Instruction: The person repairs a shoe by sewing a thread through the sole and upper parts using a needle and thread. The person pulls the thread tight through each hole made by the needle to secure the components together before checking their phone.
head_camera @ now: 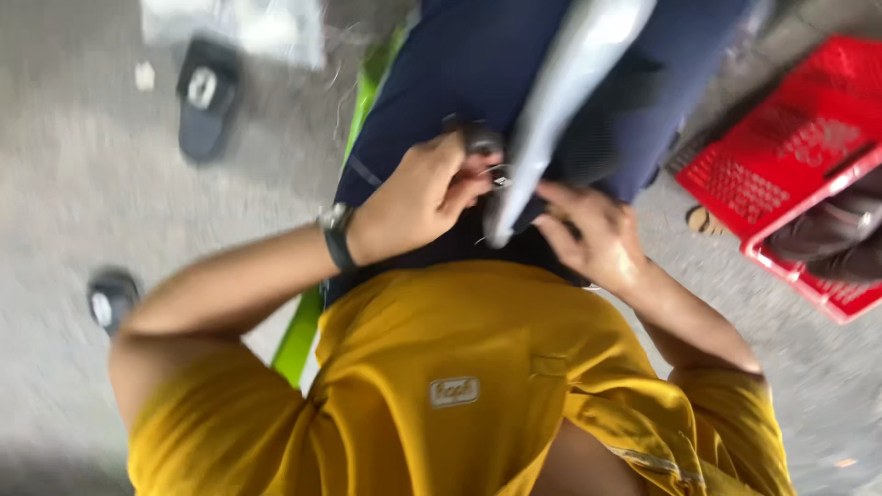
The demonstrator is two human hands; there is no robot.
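Two hands at work on a dark blue bag, mid-fastening by the look of it.
Left hand (418, 197) pinches a small dark fitting (481, 139), fingers closed on it; right hand (588, 234) presses the bag (459, 73) beside a grey strap (560, 92), grip unclear. Next likely needs steady alignment. Red crate (781, 156) at right; frame blurred.

A red perforated plastic crate (797, 156) sits on the grey concrete floor (83, 202) at the right edge, with dark shoes (831, 241) inside it. Two dark sandals lie on the floor's left side, one (207, 96) near the top, another (112, 298) lower down. A bright green bar (299, 335) runs beneath.
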